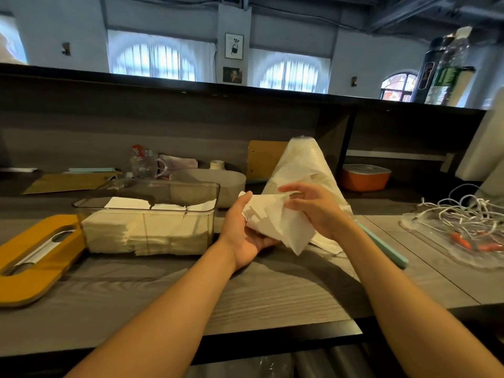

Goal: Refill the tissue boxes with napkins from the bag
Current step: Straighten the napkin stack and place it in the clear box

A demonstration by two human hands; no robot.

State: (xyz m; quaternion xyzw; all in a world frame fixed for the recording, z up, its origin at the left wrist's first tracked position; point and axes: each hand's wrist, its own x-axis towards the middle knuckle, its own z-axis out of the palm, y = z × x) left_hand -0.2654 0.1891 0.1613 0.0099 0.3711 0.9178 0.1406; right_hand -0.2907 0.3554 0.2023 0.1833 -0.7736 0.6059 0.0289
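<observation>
While the napkins (275, 222) sit bunched above the table (272, 293), your left hand (245, 236) cups them from below and your right hand (313, 205) pinches their top; bag (300, 170) behind, half-filled tissue box (147, 214) left, wooden lid (30, 263) beyond.

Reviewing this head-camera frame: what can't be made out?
- Left hand: fingers hidden under the white napkin bundle it holds with the right hand.
- Translucent plastic napkin bag: remaining contents unclear through the film; its base hidden by the hands.
- Yellow wooden slotted lid: cut off by the left edge.
- Clear smoky plastic tissue box: stack count unreadable.
</observation>
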